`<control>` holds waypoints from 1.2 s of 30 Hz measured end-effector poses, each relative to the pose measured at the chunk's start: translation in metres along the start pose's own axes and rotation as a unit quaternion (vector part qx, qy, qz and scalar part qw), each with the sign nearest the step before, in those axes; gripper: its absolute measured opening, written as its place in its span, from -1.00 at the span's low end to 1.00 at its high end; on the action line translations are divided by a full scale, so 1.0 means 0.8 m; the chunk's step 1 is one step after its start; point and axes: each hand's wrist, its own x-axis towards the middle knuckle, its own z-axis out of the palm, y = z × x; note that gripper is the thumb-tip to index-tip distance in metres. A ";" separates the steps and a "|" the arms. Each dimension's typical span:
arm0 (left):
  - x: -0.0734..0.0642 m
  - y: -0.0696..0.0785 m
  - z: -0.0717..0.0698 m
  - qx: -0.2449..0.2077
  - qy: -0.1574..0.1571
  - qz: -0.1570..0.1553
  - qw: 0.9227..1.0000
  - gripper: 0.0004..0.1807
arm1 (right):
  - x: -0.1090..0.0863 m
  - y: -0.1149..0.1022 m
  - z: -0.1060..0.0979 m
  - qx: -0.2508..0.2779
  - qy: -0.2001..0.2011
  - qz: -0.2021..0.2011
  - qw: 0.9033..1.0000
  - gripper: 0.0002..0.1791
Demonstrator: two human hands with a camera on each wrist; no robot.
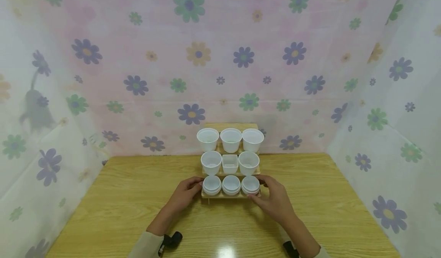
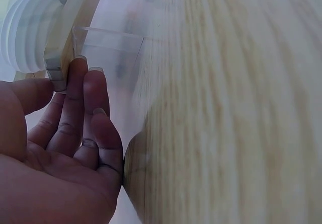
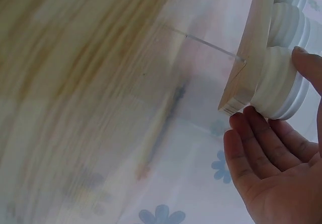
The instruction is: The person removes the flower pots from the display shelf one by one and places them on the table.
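A wooden three-tier stand (image 1: 231, 126) holds white pots in three rows. At the front tier's left end, my left hand (image 1: 184, 193) pinches the edge of the wooden board (image 2: 60, 58) between thumb and fingers. My right hand (image 1: 275, 201) is around the small ribbed white pot (image 1: 250, 184) at the right end of that tier. In the right wrist view, the thumb touches the pot's rim and the fingers curve along its other side, close to the board's end. A middle front pot (image 1: 231, 185) and a left front pot (image 1: 211, 185) sit beside it.
Behind the front row stand two round pots and a square pot (image 1: 230, 164), with large round pots (image 1: 231, 139) on the top tier. A clear support (image 3: 211, 47) runs below the front board. The wood-grain table (image 1: 144, 181) meets flowered cloth walls (image 1: 220, 59) at back and sides.
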 end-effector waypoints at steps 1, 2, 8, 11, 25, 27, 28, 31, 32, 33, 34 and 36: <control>0.000 0.000 0.000 -0.001 0.000 0.000 1.000 -0.66 | 0.000 0.000 0.001 0.003 0.001 0.001 1.000 -0.30; 0.001 0.000 0.000 -0.003 0.000 0.000 1.000 -0.65 | 0.000 0.001 0.001 0.005 0.002 0.001 1.000 -0.30; 0.000 0.001 -0.001 -0.001 0.007 -0.002 1.000 -0.66 | 0.002 0.000 0.003 0.009 0.004 -0.002 1.000 -0.30; -0.002 0.001 -0.001 0.002 0.014 -0.009 1.000 -0.66 | 0.003 -0.001 0.003 0.011 0.000 -0.002 1.000 -0.30; -0.006 0.002 0.005 -0.002 0.017 -0.012 1.000 -0.66 | -0.001 -0.001 0.002 0.043 -0.003 0.028 0.999 -0.34; -0.005 0.001 0.006 -0.003 0.017 -0.015 1.000 -0.66 | -0.002 -0.002 0.001 0.051 -0.004 0.033 0.998 -0.35; -0.004 0.001 0.006 -0.004 0.016 -0.016 1.000 -0.66 | -0.002 -0.002 0.001 0.053 -0.003 0.033 0.998 -0.35; -0.003 0.001 0.007 -0.006 0.017 -0.017 1.000 -0.67 | -0.002 -0.003 0.000 0.056 0.000 0.028 0.998 -0.35; -0.003 0.001 0.007 -0.006 0.017 -0.016 1.000 -0.67 | -0.002 -0.004 0.000 0.057 0.001 0.026 0.998 -0.36; -0.003 0.001 0.007 -0.004 0.018 -0.016 1.000 -0.67 | -0.002 -0.004 0.000 0.058 0.004 0.025 0.998 -0.36; -0.003 0.001 0.007 -0.003 0.019 -0.016 1.000 -0.67 | -0.002 -0.004 0.000 0.059 0.006 0.023 0.998 -0.36; -0.003 0.001 0.007 0.001 0.020 -0.016 1.000 -0.68 | -0.001 -0.004 0.000 0.059 0.009 0.020 0.998 -0.36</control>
